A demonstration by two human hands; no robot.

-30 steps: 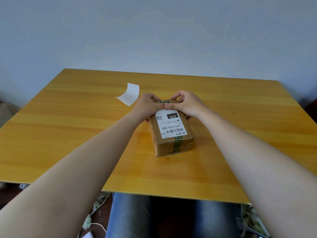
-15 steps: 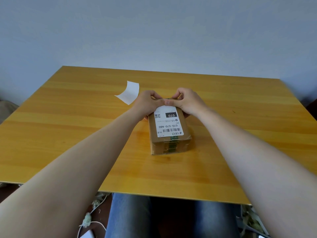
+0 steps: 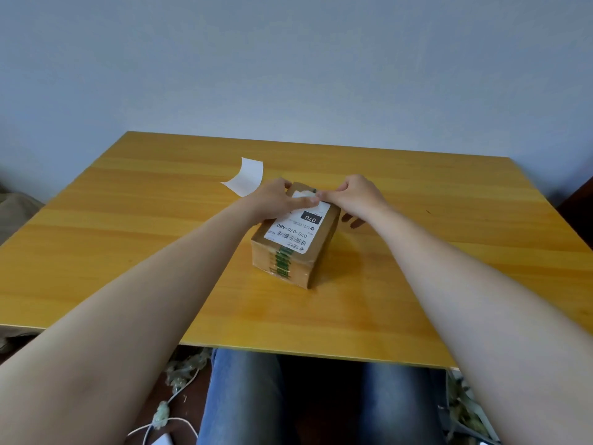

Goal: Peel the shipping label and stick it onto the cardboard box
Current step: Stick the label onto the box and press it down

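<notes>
On the middle of the wooden table [image 3: 128, 239] stands the cardboard box [image 3: 290, 252], turned a little so that one corner points to the near side. Its top carries the white shipping label [image 3: 296, 228], which lies flat at the near end. On the label I can read "070" in white on a black block, and "070-070-A80" in large characters, both upside down from this view. Below them is a barcode, and some small print that is too fine to read. Green tape with printing runs down the near face of the box; its words cannot be made out.

Both hands are at the far end of the box top. The left hand [image 3: 276, 200] lies over the far left part of the label, with its fingers pressing down. The right hand [image 3: 359, 195] pinches the far edge of the label between thumb and forefinger. That edge looks slightly wrinkled.

Behind the left hand, a curled white backing sheet [image 3: 245, 176] rests on the table, partly hidden by the hand.
</notes>
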